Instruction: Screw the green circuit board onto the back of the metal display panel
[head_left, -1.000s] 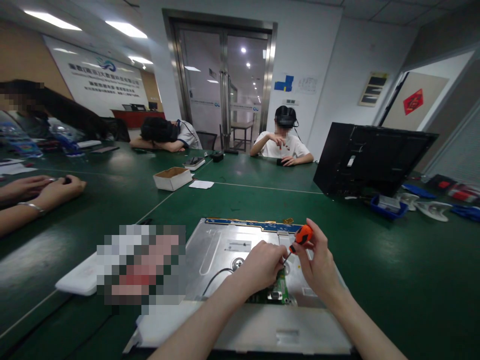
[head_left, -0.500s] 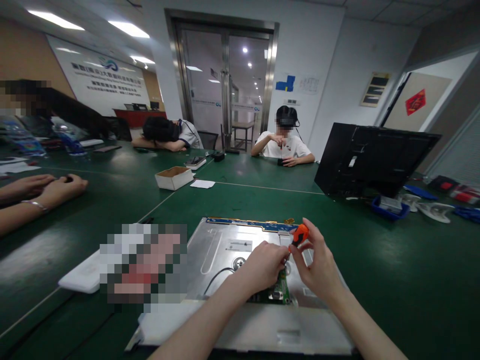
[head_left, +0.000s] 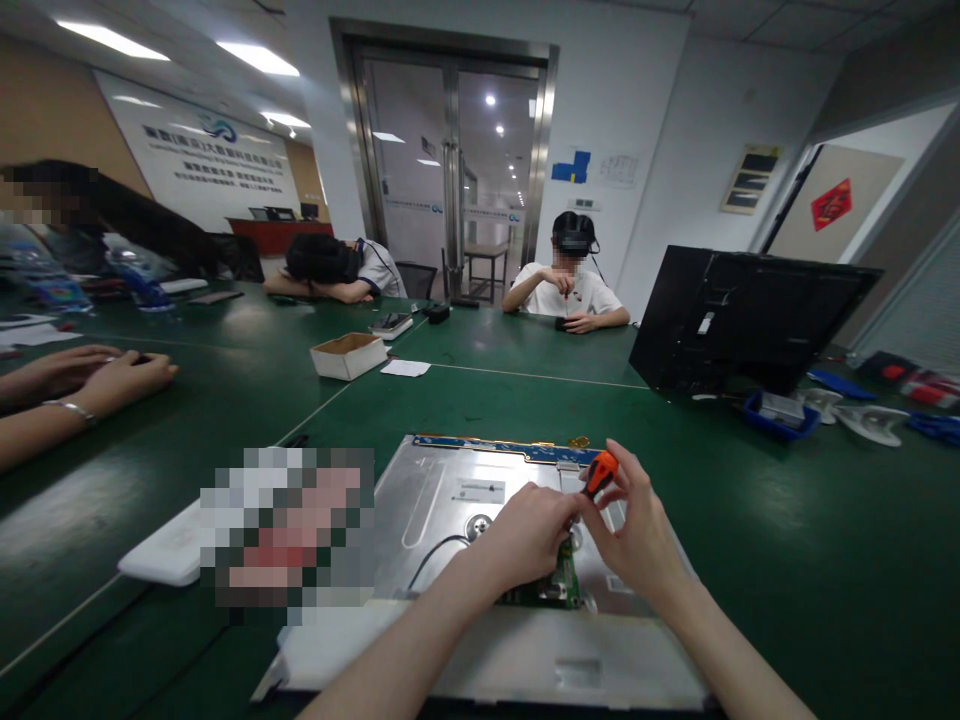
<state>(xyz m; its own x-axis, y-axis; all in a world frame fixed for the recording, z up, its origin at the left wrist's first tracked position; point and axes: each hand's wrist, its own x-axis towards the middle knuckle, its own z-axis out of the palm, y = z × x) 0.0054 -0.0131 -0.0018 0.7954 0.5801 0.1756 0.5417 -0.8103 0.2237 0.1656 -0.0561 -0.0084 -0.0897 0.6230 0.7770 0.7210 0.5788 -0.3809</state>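
My right hand [head_left: 628, 515] grips an orange and black screwdriver [head_left: 601, 473] by its handle, which leans with the tip end down and to the left. My left hand [head_left: 529, 530] is closed by the lower end of the screwdriver; its fingertips and the tip hide each other, so what it pinches cannot be made out. Beneath both hands lies a silver metal display panel [head_left: 427, 490] with a blue circuit strip [head_left: 487, 447] along its far edge. A green circuit board [head_left: 568, 585] shows partly under my left hand, and a black cable [head_left: 431, 557] curves over the metal.
A black monitor housing [head_left: 742, 320] stands at the right, near a blue tray [head_left: 780, 415]. Ahead are a small open box [head_left: 349, 356] and a white paper [head_left: 406, 368]. A white device [head_left: 169, 545] lies at the left. Another person's hands [head_left: 127, 382] rest farther left; a person [head_left: 566, 285] works opposite.
The screwdriver and my right hand have shifted slightly down toward my left hand, and the metal shaft that showed earlier is now mostly hidden. My left hand stays nearly in place.
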